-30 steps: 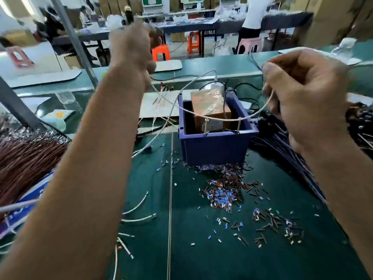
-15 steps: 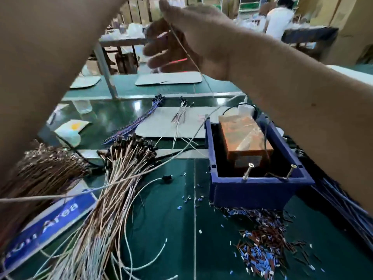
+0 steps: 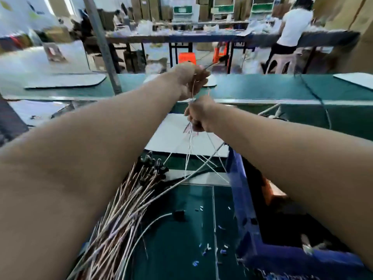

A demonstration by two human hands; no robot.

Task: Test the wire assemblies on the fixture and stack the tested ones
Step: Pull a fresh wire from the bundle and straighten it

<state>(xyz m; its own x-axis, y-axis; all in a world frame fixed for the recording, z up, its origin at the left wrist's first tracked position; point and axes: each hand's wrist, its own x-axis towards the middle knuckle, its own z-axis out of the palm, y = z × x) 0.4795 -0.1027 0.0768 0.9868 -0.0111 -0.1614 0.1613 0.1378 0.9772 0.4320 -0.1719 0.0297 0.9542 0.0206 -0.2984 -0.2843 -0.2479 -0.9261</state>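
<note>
Closest in, a fat pile of wires (image 3: 123,215) lies on the green counter (image 3: 181,239) left of the blue box (image 3: 242,199), and the loose strands dangling over it could easily snag or tangle there. Further out both arms are stretched forward, left hand (image 3: 191,79) gripping thin wires (image 3: 188,156) up high, right hand (image 3: 198,115) clenched round them just below.

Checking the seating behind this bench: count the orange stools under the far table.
2: one orange stool sits below the table's middle, a second right of it, partly behind a leg. Blur may hide more.
</note>
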